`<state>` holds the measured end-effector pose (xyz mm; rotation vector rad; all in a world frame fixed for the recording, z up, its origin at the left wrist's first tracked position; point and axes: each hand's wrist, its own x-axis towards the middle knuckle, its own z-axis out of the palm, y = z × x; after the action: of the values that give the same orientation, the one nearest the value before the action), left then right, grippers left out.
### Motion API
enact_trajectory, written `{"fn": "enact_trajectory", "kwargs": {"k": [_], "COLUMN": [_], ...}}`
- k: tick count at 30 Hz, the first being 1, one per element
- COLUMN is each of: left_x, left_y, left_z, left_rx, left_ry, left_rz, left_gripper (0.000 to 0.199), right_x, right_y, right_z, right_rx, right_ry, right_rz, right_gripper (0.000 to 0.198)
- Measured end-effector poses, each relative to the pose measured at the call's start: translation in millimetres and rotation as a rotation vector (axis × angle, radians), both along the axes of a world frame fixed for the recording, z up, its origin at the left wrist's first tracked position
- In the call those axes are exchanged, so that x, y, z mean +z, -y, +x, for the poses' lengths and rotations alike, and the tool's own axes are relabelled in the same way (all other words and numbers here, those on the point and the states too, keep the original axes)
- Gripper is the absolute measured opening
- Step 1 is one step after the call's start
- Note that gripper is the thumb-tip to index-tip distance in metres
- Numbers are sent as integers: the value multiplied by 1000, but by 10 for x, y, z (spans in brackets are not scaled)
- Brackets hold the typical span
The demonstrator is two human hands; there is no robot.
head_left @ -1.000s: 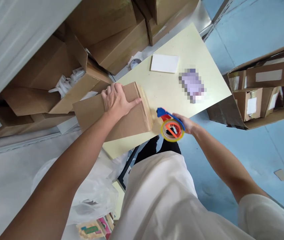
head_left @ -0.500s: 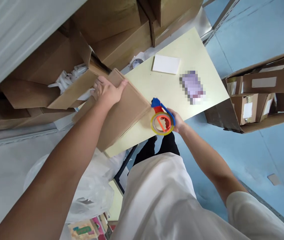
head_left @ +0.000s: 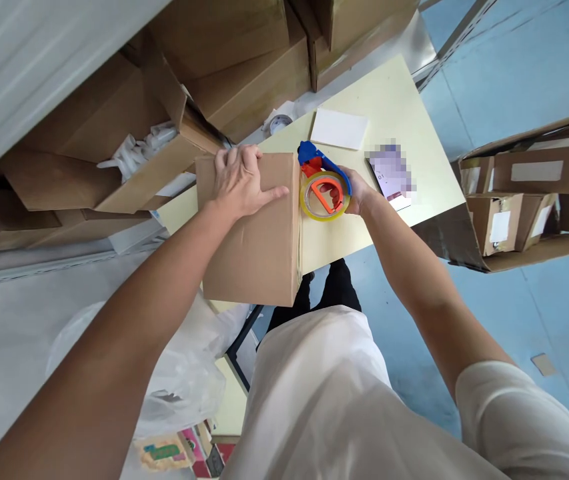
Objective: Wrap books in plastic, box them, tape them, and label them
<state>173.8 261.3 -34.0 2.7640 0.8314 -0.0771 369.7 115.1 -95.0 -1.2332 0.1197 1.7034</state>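
Observation:
A closed cardboard box (head_left: 254,253) sits on a cream-coloured tabletop, its right side facing my tape dispenser. My left hand (head_left: 241,179) holds the box from above, the fingers bent over its far edge and the thumb stretched across the top face; the fingertips are hidden. In my right hand (head_left: 358,193) is a blue and red tape dispenser (head_left: 320,159) with a roll of clear yellowish tape (head_left: 325,217) on an orange hub. Its blue head is close beside the box's upper right edge; I cannot tell whether they touch.
On the tabletop (head_left: 404,87) lie a white card stack (head_left: 339,129) and a partly pixelated phone-like object (head_left: 389,172). Open cartons (head_left: 244,100) line the back, near another tape roll (head_left: 280,123). A large carton (head_left: 539,257) with smaller boxes stands right. A plastic bag (head_left: 184,393) hangs lower left.
The box has turned so its right edge now runs nearly straight toward me. My left hand has shifted right with it. My right hand has raised the dispenser to the box's far right corner.

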Motion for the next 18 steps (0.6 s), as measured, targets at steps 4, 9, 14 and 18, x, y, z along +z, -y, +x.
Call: {"fn": "enact_trajectory", "kwargs": {"k": [4, 9, 14, 18], "left_x": [-64, -65, -56, -44], "left_y": [-25, -25, 11, -7], "left_z": [-12, -27, 11, -17], "left_rx": [25, 20, 23, 58], "left_ry": [3, 17, 24, 42], "left_rz": [8, 29, 44, 40], "left_gripper": [86, 86, 85, 82], "right_x": [-35, -38, 49, 54], "right_y": [124, 715, 1192, 1023], "right_z": [-62, -207, -615, -777], "right_rx": [-37, -45, -30, -17], "right_ry": [-13, -78, -144, -172], "right_rz": [6, -70, -168, -179], "right_gripper": [34, 37, 38, 35]}}
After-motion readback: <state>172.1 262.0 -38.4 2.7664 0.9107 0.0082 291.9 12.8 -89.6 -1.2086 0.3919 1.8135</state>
